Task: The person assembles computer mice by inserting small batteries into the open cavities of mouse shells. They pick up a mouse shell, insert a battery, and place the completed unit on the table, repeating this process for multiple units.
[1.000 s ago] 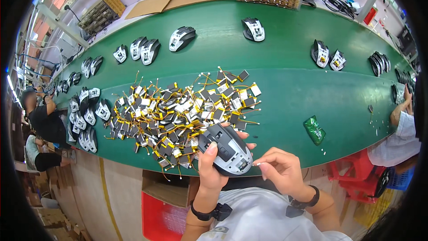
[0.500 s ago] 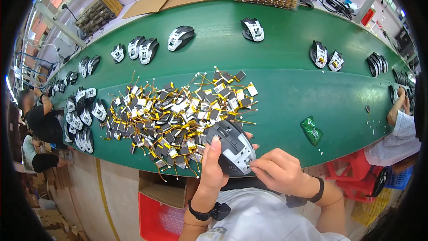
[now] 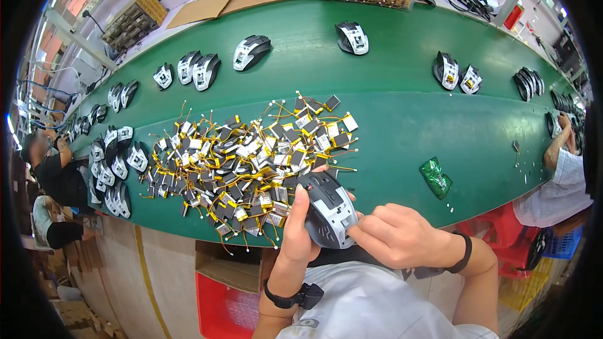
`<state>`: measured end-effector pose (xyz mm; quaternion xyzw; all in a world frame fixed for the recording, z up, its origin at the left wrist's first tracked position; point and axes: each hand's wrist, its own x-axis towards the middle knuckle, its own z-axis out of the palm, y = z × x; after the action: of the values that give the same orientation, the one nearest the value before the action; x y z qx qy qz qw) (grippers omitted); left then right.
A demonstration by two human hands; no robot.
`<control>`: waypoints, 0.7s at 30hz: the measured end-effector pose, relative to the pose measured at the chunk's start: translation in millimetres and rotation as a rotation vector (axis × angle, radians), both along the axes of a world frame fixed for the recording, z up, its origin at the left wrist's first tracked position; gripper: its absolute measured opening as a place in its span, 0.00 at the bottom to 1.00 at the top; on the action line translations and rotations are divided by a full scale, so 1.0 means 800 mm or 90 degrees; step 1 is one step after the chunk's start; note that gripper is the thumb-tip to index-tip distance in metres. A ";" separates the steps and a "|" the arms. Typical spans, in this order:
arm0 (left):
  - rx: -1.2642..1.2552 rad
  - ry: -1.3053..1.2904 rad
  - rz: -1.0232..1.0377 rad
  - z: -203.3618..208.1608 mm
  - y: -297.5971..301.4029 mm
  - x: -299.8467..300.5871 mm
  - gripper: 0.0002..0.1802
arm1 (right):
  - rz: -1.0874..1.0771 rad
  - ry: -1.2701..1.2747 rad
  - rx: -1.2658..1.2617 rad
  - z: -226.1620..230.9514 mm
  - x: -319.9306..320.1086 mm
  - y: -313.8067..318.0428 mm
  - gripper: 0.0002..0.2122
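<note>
My left hand [image 3: 296, 233] is closed around a black and silver-white computer mouse [image 3: 326, 204], thumb along its left side and fingertips showing past its far side. An open recess shows in the mouse's pale upper face. My right hand [image 3: 399, 236] pinches thumb and fingers together at the mouse's near right end; whatever sits between the fingertips is hidden. Just beyond the mouse and to its left spreads a heap of small flat battery packs [image 3: 235, 157], grey and silver with yellow tape, thin wires and white plugs.
More part-built mice [image 3: 252, 52] stand along the far strip of the green table [image 3: 383, 125], with a cluster at left. A green plastic packet [image 3: 435, 177] lies to the right. A red crate [image 3: 213, 304] is below the edge. Two co-workers sit at left, another person at right.
The mouse has tilted in my left hand, and a small red spot now shows near its far end. My right hand has shifted slightly, more knuckles turned up, still at the mouse's near end.
</note>
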<state>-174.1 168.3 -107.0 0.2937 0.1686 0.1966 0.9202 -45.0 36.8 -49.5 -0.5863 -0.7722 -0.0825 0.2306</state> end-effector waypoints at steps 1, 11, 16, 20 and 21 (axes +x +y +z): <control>-0.014 0.009 -0.007 -0.001 0.000 0.001 0.35 | 0.013 -0.010 -0.001 0.003 0.002 0.002 0.11; -0.065 -0.017 -0.039 -0.008 -0.005 0.007 0.31 | 0.043 -0.006 -0.040 0.013 0.011 -0.001 0.09; -0.027 0.010 -0.004 -0.003 -0.007 0.011 0.29 | -0.002 -0.024 -0.058 0.015 0.008 0.000 0.08; -0.013 0.047 0.019 -0.005 -0.011 0.016 0.30 | 0.011 -0.053 -0.096 0.018 0.015 0.002 0.06; -0.024 0.060 0.021 -0.007 -0.011 0.017 0.31 | 0.014 -0.054 -0.102 0.019 0.016 0.003 0.07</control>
<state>-160.4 159.3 -112.6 0.2822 0.2204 0.1944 0.9132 -32.4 38.9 -34.6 -0.5900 -0.7920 -0.0428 0.1510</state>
